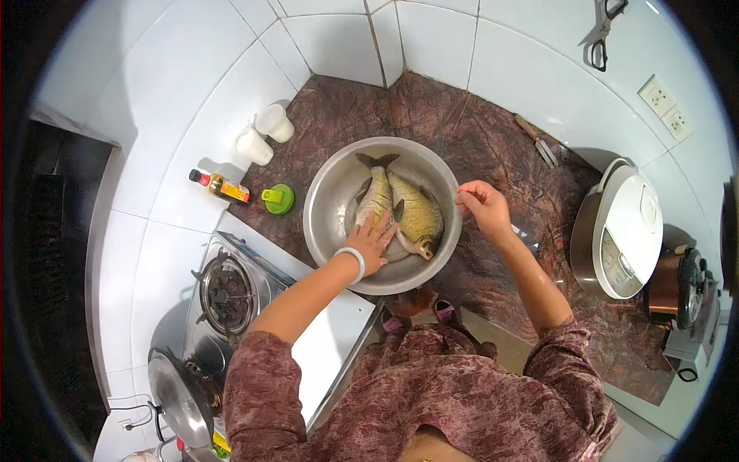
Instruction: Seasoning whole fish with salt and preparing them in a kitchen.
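A wide steel basin (314,202) stands on the dark red marbled counter, with two whole fish lying in it side by side. The left fish (378,187) has its forked tail towards the far rim; cuts show across its flank. My left hand (369,239) lies flat with fingers spread over this fish's near part, hiding its head; a pale bangle circles the wrist. The right fish (420,216) shows its head near the basin's near right side. Just beyond the basin's right rim is my right hand (484,207), its thumb and fingertips pinched together; whether something small is between them cannot be told.
Left of the basin are a green-lidded container (278,199), a sauce bottle (222,187) and two white cups (264,138). A gas stove (225,294) is at the near left. At the right stand a rice cooker (623,231), a peeler-like tool (537,140) and a brown pot (664,289).
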Demonstrator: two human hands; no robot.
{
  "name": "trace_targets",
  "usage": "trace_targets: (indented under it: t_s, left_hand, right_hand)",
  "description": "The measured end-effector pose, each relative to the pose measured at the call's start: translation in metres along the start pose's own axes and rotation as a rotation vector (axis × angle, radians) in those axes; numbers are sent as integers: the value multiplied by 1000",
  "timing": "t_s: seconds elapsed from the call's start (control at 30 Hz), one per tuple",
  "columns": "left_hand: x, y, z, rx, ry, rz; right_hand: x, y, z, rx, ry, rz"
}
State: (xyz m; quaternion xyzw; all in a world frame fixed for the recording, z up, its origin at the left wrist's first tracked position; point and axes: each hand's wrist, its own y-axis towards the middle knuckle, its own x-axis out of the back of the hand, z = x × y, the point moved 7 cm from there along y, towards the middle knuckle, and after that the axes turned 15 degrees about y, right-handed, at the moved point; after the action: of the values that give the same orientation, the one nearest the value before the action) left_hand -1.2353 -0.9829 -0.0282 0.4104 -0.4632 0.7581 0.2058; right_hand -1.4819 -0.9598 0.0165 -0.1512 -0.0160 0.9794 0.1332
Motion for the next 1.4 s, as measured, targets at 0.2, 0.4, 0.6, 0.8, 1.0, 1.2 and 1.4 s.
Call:
trace_targets:
  t_s: [0.2, 0.4, 0.6, 0.8, 1.0, 1.2, 1.4]
  left_hand:
    - [-33, 59, 36, 435, -49, 357]
    - [-36, 63, 45, 883, -456, 285]
    - [19, 37, 41, 718, -295, 62]
    - [7, 15, 33, 845, -447, 132]
    - [-13, 0, 26, 957, -492, 185]
    - [18, -46, 41, 962, -642, 52]
    - [12, -9, 9, 929, -252, -73]
  right_hand:
    - [0, -15, -18, -28, 46, 5]
    - [8, -39, -25, -60, -65, 29]
    - [29, -54, -44, -120, 16, 39]
    - [14, -63, -64, -246, -76, 140]
    - [-5, -68, -66, -332, -115, 251]
    - [-14, -74, -72, -476, 36, 287]
    - [-16, -76, -73, -617, 50, 248]
